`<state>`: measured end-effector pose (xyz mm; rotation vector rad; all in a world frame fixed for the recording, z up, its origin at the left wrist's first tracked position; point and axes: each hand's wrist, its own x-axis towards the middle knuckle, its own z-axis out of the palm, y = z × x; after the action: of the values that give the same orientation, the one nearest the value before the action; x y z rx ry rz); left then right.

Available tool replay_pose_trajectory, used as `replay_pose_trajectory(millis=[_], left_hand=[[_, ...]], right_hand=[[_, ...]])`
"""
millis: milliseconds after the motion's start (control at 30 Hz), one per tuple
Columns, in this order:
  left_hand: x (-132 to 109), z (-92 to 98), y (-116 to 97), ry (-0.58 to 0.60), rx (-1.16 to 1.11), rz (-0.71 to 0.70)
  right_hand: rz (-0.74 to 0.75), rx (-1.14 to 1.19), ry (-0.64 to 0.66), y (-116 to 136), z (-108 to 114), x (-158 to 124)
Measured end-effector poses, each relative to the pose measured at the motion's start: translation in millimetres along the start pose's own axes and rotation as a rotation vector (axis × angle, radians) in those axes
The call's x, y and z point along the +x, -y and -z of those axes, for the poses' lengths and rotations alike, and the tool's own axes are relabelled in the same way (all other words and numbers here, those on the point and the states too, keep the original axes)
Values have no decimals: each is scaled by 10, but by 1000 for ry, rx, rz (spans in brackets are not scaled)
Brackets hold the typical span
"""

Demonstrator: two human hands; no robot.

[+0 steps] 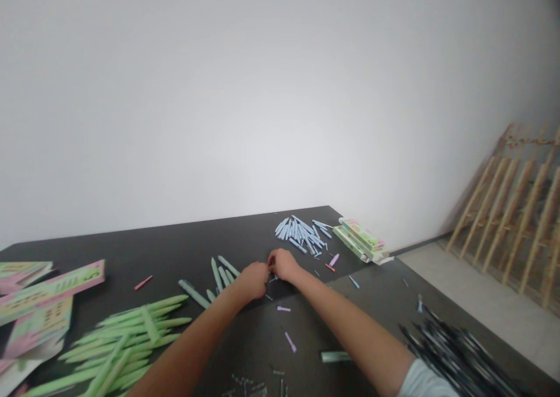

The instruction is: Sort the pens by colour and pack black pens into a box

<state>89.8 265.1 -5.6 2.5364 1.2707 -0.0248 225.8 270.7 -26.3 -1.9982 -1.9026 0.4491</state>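
My left hand (pixel 255 280) and my right hand (pixel 282 264) meet over the middle of the dark table (pixel 175 239), fingertips pinched close together. Whatever lies between the fingers is too small and hidden to name. Just below the hands are a few tiny clear or grey pieces (pixel 273 279). Grey-green pen barrels (pixel 217 274) lie beside my left hand. A pile of light blue pen parts (pixel 300 232) sits beyond my right hand. Two small purple pieces (pixel 290 342) rest nearer to me, between my forearms.
Light green pen barrels (pixel 118 343) and printed cardboard boxes (pixel 48 292) lie at the left. More boxes (pixel 361 239) stand at the back right. Black refills (pixel 455 350) fill the right front. Small clear parts (pixel 249 385) lie at the front edge. A bamboo rack (pixel 516 210) leans on the wall.
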Motion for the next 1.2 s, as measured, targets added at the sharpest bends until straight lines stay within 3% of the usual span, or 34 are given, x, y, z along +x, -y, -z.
replay_pose_trajectory(millis=[233, 367, 533, 700, 967, 1100, 1200], left_hand=[[-376, 218, -97, 126, -228, 3], [-790, 17, -194, 221, -347, 5], [-1126, -330, -200, 166, -410, 45], [-1101, -394, -101, 173, -510, 25], [-1051, -156, -42, 300, -541, -27], [-1151, -93, -60, 257, -401, -130], [-1209, -152, -97, 270, -324, -235]], right_hand=[[54, -5, 3, -97, 14, -88], [87, -18, 8, -100, 5, -77], [234, 7, 10, -96, 77, -199], [443, -54, 68, -103, 79, -388], [379, -96, 74, -25, 58, -443], [332, -29, 33, 119, 86, -829], [260, 144, 179, 178, 57, -1198]])
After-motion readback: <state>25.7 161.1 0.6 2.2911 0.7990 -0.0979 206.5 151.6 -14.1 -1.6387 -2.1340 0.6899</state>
